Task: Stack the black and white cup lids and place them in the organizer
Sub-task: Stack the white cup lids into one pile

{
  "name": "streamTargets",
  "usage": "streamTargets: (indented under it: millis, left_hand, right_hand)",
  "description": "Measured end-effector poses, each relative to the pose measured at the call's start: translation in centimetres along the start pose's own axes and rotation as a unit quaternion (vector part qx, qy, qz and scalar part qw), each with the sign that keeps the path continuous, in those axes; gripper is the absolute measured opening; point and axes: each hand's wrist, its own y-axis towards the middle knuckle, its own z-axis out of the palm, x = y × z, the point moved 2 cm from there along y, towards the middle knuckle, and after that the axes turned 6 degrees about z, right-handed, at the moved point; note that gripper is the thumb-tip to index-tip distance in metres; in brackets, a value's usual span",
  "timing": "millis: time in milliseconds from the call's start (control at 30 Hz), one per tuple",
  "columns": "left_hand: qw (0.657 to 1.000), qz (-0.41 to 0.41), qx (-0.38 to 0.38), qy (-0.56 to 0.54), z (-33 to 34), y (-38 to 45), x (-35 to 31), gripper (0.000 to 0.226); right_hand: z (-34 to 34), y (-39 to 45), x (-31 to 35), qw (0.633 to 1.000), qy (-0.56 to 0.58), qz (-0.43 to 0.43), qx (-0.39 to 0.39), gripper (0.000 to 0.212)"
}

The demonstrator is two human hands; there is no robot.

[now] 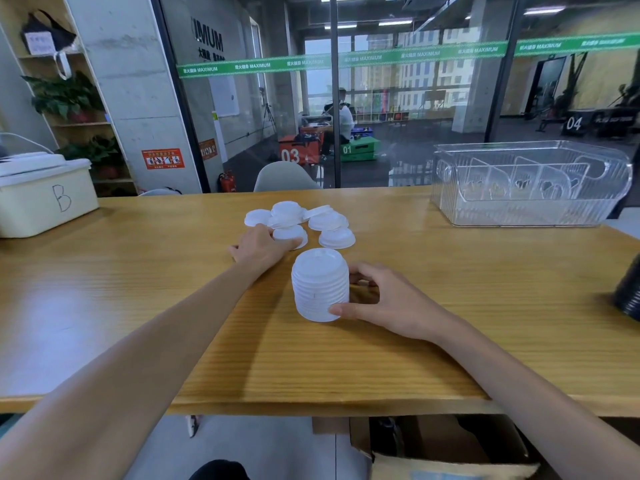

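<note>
A tall stack of white lids [320, 285] stands upright in the middle of the wooden table [138, 271]. My right hand [384, 303] grips its right side, thumb low at the front. Behind it lie several loose white lids [327, 221]. My left hand [263, 245] reaches among them with its fingers closed around one loose white lid [292, 233]. A stack of black lids [628, 292] sits at the right edge, partly cut off. The clear plastic organizer [530, 183] with upright dividers stands at the back right.
A cream storage box marked B [45, 199] sits at the far left of the table. A grey chair back [285, 176] shows behind the far edge. A glass wall stands beyond. A cardboard box [446, 452] lies on the floor under the table.
</note>
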Motion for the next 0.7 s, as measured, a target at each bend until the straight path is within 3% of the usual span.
streamTargets:
  millis: [167,300,433,567,700]
  left_hand:
    - [0.998,0.007,0.007,-0.06,-0.7,-1.0,0.5,0.058]
    - [0.994,-0.005,0.023,-0.108,-1.6,-1.3,1.8,0.083]
    - [0.991,-0.005,0.022,-0.132,-2.4,-2.1,2.2,0.077]
    - [0.99,0.008,0.027,-0.139,-2.6,-1.9,3.0,0.089]
    - [0.985,0.013,0.008,-0.174,-4.2,-4.0,2.1,0.079]
  right_hand:
    - [0.0,0.0,0.0,1.0,0.001,-0.004,0.0,0.062]
    - [0.2,0.1,-0.1,1.0,0.007,-0.009,-0.003,0.068]
    - [0.1,0.1,-0.1,1.0,0.007,-0.01,0.0,0.062]
    - [0.1,0.1,0.0,1.0,0.007,-0.017,-0.001,0.057]
    - [0.1,0.0,0.0,1.0,0.003,-0.013,0.001,0.06]
